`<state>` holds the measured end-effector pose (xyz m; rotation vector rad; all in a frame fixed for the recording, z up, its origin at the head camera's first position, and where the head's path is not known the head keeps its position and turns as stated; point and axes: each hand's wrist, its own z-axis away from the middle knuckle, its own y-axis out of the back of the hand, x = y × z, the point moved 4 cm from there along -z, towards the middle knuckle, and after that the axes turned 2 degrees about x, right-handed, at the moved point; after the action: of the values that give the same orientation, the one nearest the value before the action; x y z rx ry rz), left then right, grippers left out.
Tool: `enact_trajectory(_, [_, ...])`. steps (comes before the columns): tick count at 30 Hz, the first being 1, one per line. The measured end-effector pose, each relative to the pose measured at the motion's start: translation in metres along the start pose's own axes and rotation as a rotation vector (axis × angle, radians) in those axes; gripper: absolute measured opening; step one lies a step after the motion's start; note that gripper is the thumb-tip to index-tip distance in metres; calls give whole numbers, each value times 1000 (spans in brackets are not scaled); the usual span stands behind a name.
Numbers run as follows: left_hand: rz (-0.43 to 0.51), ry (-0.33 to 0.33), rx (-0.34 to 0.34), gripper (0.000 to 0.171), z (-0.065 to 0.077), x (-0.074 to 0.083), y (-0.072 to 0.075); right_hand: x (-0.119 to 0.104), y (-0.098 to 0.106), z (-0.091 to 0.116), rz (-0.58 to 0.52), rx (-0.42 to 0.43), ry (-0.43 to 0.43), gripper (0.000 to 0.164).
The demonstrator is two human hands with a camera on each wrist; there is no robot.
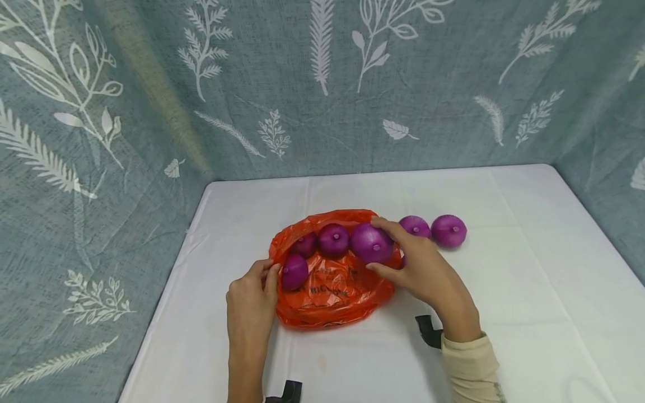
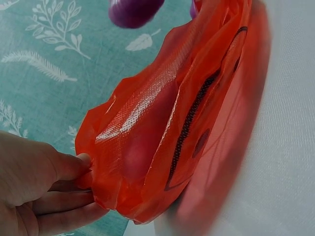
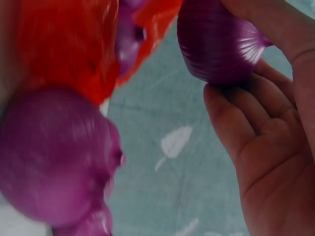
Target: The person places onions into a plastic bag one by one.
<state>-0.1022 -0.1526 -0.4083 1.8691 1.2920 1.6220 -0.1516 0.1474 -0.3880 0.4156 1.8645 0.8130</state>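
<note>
The left hand (image 1: 253, 299) pinches the red bag (image 1: 327, 313) by its left edge. The right hand (image 1: 425, 271) grips a purple onion (image 1: 372, 242) over the bag's right side. Smooth and round, the onion might slip, bump the bag's floppy edge and roll outside.

purple onions (image 1: 333, 240), orange-red bag (image 1: 347, 302) w/ blk print (image 1: 328, 291), teal cloth (image 1: 282, 56) w/ wht leaves (image 1: 396, 130), wht tabletop (image 1: 529, 274), beige sleeve (image 1: 471, 366)

And there's black print (image 1: 328, 291) on the red bag (image 1: 347, 302), toward its six o'clock, too creased to read!
</note>
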Motion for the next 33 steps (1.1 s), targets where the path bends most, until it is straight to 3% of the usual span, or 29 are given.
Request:
enact_trajectory(14, [5,4,14,26,0,-2,1,-22,-48,-16,37,-93,15,83])
enact_trajectory(33, [17,12,6,27,0,-2,3,-34,-81,-26,102,-137,14,80])
